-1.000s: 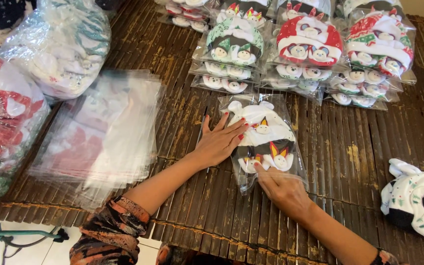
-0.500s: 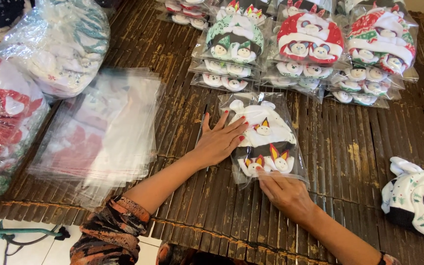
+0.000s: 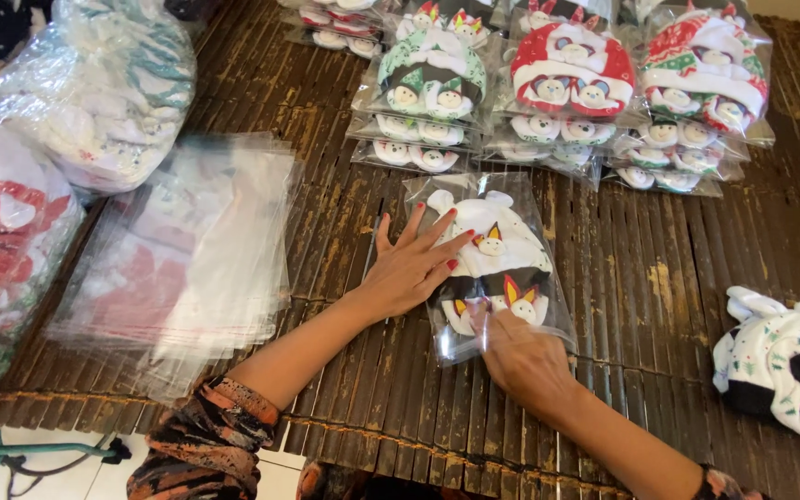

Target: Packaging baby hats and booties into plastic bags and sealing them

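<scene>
Left hand [image 3: 409,268] lies flat with fingers spread on the bag [image 3: 493,264], pinning the hat inside at mid-tabletop [image 3: 641,278], while the right hand [image 3: 525,356] presses its curled fingers on the bag's near edge. Best keep that left palm firm, so the flap closes without wrinkles.

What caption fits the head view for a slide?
Left hand flat on a bagged hat, right hand at the bag's bottom edge.
</scene>
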